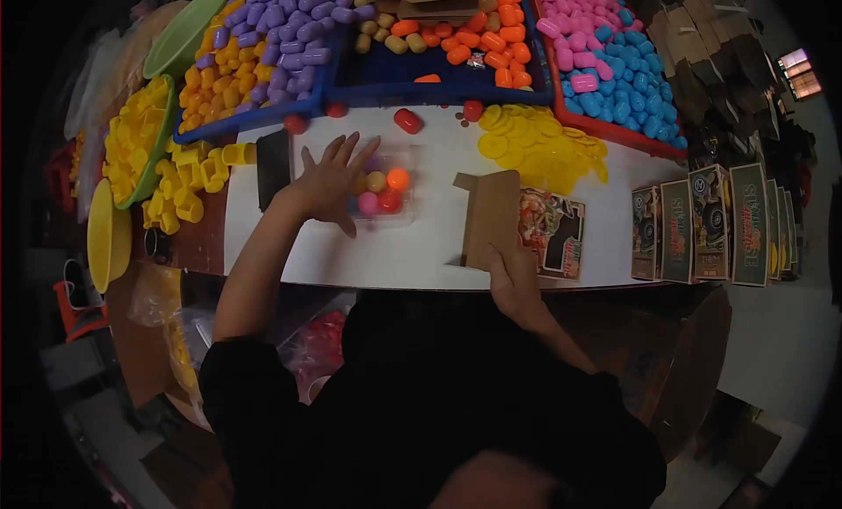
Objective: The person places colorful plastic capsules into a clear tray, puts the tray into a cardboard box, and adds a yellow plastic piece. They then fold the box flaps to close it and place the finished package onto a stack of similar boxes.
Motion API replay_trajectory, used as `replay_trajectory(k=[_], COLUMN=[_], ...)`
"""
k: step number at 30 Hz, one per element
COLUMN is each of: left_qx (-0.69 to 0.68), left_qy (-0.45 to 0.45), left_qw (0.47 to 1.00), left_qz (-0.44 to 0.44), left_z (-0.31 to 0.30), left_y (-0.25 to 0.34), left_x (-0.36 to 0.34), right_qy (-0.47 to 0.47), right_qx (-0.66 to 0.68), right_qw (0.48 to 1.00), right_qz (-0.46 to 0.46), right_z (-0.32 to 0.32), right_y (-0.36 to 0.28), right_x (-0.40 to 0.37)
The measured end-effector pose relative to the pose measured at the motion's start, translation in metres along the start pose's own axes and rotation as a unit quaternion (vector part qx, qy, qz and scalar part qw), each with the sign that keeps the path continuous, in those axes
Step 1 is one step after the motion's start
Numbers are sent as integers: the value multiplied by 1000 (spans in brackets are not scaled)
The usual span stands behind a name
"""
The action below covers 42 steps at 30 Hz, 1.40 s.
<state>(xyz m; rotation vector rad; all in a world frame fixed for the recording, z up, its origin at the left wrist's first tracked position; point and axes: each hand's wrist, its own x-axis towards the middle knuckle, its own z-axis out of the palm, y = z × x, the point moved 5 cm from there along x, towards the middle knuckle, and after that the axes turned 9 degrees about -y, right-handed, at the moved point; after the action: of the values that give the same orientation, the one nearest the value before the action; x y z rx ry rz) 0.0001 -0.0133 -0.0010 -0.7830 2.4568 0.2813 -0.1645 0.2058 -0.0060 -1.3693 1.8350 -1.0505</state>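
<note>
My left hand (326, 186) is spread wide over the left part of a clear plastic tray (409, 162). Inside that tray sit several capsules, among them an orange one (398, 179), a pink one (367, 203) and a red one (389, 200); my hand hides part of the tray. On the right, my right hand (516, 283) grips the lower edge of a brown cardboard box (493, 219) with its flaps out. Beside that box a printed carton (568, 237) lies on the white table (430, 254).
Behind are blue bins (368, 94) of purple and orange capsules and a red bin (614, 139) of pink and blue ones. Yellow discs (535, 145) are heaped before them. Printed boxes (709, 224) stand at right. Yellow cups (189, 189) and a green basket (167, 140) are at left.
</note>
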Motion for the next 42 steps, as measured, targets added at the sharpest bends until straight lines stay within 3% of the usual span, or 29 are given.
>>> replay_trajectory(k=[3,5,14,23,42], left_qx=[12,-62,-64,-112,-94], left_qy=[-17,-10,47,92,78], left_qw=[1000,997,981,970,971], left_qz=[2,40,178,195,205], left_z=[7,9,14,9,30], left_y=[0,-1,45,34,21], left_x=[3,-2,-16,-22,-23], right_qy=[-29,-27,-62,-60,-126], right_qx=[94,124,136,115,204], right_qw=[995,992,988,991,971], right_qz=[10,-2,28,25,14], right_z=[16,18,23,25,71], right_y=[-1,-2,-11,-12,-28], right_x=[8,10,9,10,26])
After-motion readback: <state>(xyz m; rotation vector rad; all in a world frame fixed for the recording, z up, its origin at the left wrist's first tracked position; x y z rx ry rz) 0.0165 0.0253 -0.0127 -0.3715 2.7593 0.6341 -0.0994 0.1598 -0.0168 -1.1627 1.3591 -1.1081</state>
